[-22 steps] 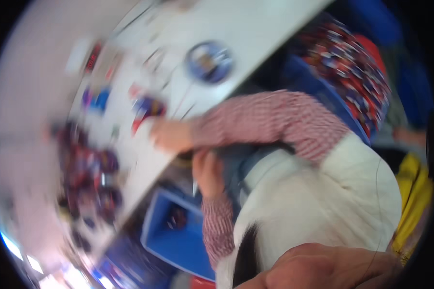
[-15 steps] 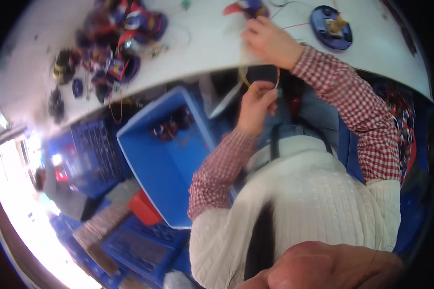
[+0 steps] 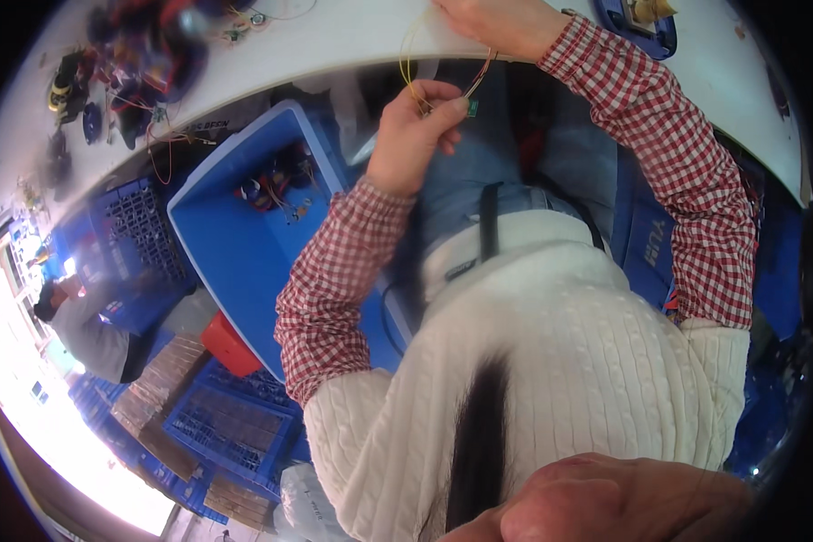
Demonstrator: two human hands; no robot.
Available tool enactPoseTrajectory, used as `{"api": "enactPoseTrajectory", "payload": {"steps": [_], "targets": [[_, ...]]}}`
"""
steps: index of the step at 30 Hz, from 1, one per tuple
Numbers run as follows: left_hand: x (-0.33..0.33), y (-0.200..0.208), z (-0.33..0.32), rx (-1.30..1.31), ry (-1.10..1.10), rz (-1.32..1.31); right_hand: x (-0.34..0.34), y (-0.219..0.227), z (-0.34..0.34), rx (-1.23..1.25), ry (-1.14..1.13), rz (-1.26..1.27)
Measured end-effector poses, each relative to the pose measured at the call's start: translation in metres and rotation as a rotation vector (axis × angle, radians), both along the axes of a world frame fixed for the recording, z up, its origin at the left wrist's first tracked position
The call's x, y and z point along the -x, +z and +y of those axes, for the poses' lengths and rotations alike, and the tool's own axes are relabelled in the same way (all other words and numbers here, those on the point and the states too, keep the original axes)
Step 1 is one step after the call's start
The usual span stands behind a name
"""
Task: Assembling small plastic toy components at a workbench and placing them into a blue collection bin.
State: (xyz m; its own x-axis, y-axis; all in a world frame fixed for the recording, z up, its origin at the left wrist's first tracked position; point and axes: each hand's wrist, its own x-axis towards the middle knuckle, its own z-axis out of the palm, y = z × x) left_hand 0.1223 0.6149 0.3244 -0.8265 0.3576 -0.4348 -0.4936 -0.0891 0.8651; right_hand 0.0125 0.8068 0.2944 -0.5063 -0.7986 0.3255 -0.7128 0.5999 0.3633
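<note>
My left hand (image 3: pixel 415 131) is above my lap, just off the table edge. Its thumb and fingers pinch thin wires. Beside the thumb tip sits a small green circuit board (image 3: pixel 471 107). Yellow wires (image 3: pixel 408 63) loop from these fingers up toward my right hand (image 3: pixel 501 23). That hand is over the table at the top edge, which cuts off its fingertips, so what they hold is hidden. Reddish and white wires (image 3: pixel 484 74) run between the two hands. To the right of my right hand lies a purple rounded housing (image 3: pixel 664 43) with a tan piece on it.
On the white table (image 3: pixel 334 41), a pile of purple and red parts (image 3: pixel 144 54) with loose wires lies at the left. A blue bin (image 3: pixel 235 244) holding a few such parts stands below the edge. Another person (image 3: pixel 86 330) is at far left, near blue crates (image 3: pixel 230 420).
The view has shifted, so the table sits higher in it. My left hand still pinches the wires, and the green board shows more plainly. My right hand's fingertips have left the view.
</note>
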Motion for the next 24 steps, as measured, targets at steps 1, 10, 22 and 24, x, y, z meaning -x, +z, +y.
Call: {"api": "enactPoseTrajectory", "payload": {"steps": [1, 10, 22, 24], "targets": [[-0.002, -0.001, -0.002, 0.008, 0.013, -0.019, -0.005, 0.005, -0.007, 0.043, -0.085, -0.116], [-0.004, 0.006, 0.001, 0.039, 0.004, -0.083, -0.017, 0.035, -0.007, 0.274, -0.018, 0.073], [-0.015, 0.016, 0.007, 0.068, 0.057, -0.136, -0.028, 0.037, -0.010, 0.528, -0.112, -0.188], [-0.015, 0.018, 0.011, 0.053, 0.074, -0.158, -0.032, 0.040, -0.006, 0.554, -0.112, -0.217]]}}
